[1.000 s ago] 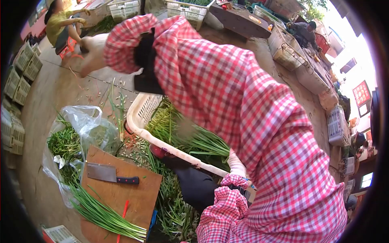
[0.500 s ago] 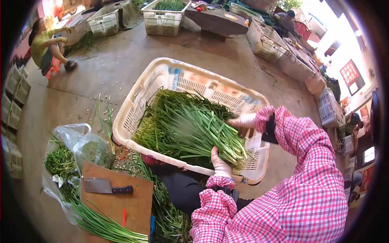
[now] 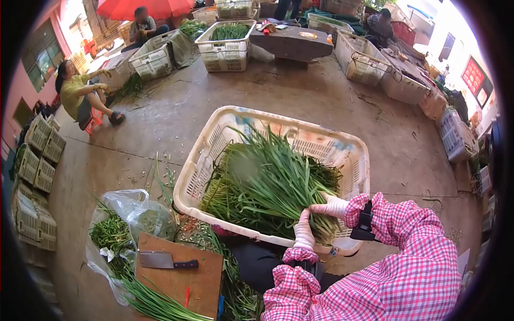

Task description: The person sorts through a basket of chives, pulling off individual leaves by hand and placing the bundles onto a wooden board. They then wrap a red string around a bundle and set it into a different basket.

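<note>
A bunch of garlic chives (image 3: 286, 174) lies over other greens in a white plastic crate (image 3: 211, 120), its pale stem ends toward the crate's near right corner. My left hand (image 3: 304, 231) is closed round the stem end from the near side. On the far right side of the stems, my right hand (image 3: 329, 207) is closed on the same bunch, its fingertips close to the left thumb. Both hands have pale wraps on the fingers. The undersides of the bunch and the fingers beneath it are hidden.
Left of the crate, a cleaver (image 3: 166, 260) and more chives (image 3: 160, 302) lie on a wooden board (image 3: 209, 267). A plastic bag of greens (image 3: 115, 235) sits beside it. A person (image 3: 80, 96) sits at the far left. Crates (image 3: 227, 56) line the back.
My right hand has come in from beside the bunch and closed on its stems. The leaf tips now stand higher. The whole view has shifted, showing more of the room's back.
</note>
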Demonstrator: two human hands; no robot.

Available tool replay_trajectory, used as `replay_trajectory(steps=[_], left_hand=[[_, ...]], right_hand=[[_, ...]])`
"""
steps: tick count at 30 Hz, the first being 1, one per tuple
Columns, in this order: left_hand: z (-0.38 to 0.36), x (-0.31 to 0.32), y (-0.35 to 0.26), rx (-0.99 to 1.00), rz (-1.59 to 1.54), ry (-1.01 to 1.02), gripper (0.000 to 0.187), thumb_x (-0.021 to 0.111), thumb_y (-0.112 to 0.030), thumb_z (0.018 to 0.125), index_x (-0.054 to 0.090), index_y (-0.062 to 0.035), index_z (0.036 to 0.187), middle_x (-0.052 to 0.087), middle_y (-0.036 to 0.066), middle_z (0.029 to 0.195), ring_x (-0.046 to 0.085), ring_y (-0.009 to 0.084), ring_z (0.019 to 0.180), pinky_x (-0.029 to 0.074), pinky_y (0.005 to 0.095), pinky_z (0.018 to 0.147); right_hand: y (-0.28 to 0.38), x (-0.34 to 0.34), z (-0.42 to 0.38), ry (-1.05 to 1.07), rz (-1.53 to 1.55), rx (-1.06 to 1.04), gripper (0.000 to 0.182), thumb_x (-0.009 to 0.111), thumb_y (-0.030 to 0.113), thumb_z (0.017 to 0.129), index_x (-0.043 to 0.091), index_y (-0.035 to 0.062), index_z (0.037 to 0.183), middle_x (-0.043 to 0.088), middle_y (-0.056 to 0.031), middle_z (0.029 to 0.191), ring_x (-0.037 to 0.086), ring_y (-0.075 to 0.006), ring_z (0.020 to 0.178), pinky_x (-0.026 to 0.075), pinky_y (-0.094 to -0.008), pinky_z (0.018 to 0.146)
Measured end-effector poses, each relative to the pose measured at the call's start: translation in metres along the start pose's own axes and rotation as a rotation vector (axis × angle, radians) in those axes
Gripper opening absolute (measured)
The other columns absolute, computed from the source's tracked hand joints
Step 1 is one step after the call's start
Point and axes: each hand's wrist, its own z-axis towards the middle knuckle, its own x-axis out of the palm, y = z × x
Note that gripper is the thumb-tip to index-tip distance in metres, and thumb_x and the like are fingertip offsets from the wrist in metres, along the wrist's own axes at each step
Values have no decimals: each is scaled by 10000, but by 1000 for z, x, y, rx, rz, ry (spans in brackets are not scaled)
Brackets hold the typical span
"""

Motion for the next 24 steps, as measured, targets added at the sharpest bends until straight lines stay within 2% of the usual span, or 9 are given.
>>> replay_trajectory(steps=[2,6,8,9,10,13,16,20,24], left_hand=[[-8,10,-10,-169,-58,-133,476,610,-364,840,556,-72,1213,585,58,1169,562,209,1018,448,360,902],[9,8,4,-71,-9,-116,501,627,-390,812,567,-78,1198,585,65,1177,569,227,1000,445,383,905],[2,12,-5,-177,-62,-75,487,599,-394,835,563,-76,1203,590,82,1176,582,239,997,459,393,896],[0,12,-8,-203,-129,-10,490,590,-401,841,561,-70,1201,590,88,1177,583,247,1003,460,400,904],[-2,12,-8,-227,-200,54,493,581,-409,848,559,-65,1200,590,95,1177,585,255,1010,461,408,911],[-13,23,-17,-232,-265,148,495,557,-408,869,543,-39,1198,597,111,1155,594,259,996,471,407,912],[-12,20,-13,-253,-269,163,451,560,-364,878,546,-31,1183,604,111,1129,600,251,977,481,400,896],[-5,11,-5,-230,-150,153,390,584,-285,877,549,-27,1167,611,109,1096,603,240,960,493,392,875],[-9,10,-10,1,-68,112,331,605,-202,860,570,-21,1134,620,71,1053,615,201,897,508,341,831]], right_hand=[[2,2,4,-11,11,13,1018,783,441,683,225,5,1414,482,-142,1305,459,-219,1189,358,-324,1006],[-6,-8,23,52,-592,207,1207,775,559,593,144,-61,1414,429,-215,1349,419,-271,1250,341,-326,1026],[-17,-25,37,145,-368,223,1171,790,504,597,166,-62,1411,420,-221,1355,419,-281,1247,354,-331,1016],[-10,-24,32,13,-382,233,988,777,411,651,286,-50,1374,512,-199,1270,527,-269,1129,440,-356,927],[-14,-29,34,148,0,188,683,730,308,726,455,-26,1254,624,-160,1091,623,-246,949,509,-369,818],[-24,-40,35,245,519,545,303,674,187,776,615,23,1023,674,-115,899,655,-228,784,542,-388,759],[-25,-41,29,331,572,585,289,683,190,775,623,31,1009,674,-101,909,649,-205,779,535,-377,760],[-3,-39,31,245,-169,211,616,745,333,737,508,7,1203,634,-79,1047,587,-149,918,482,-301,807],[8,-29,25,233,-299,54,725,773,300,716,426,11,1282,597,-82,1136,540,-160,1006,442,-312,886]])
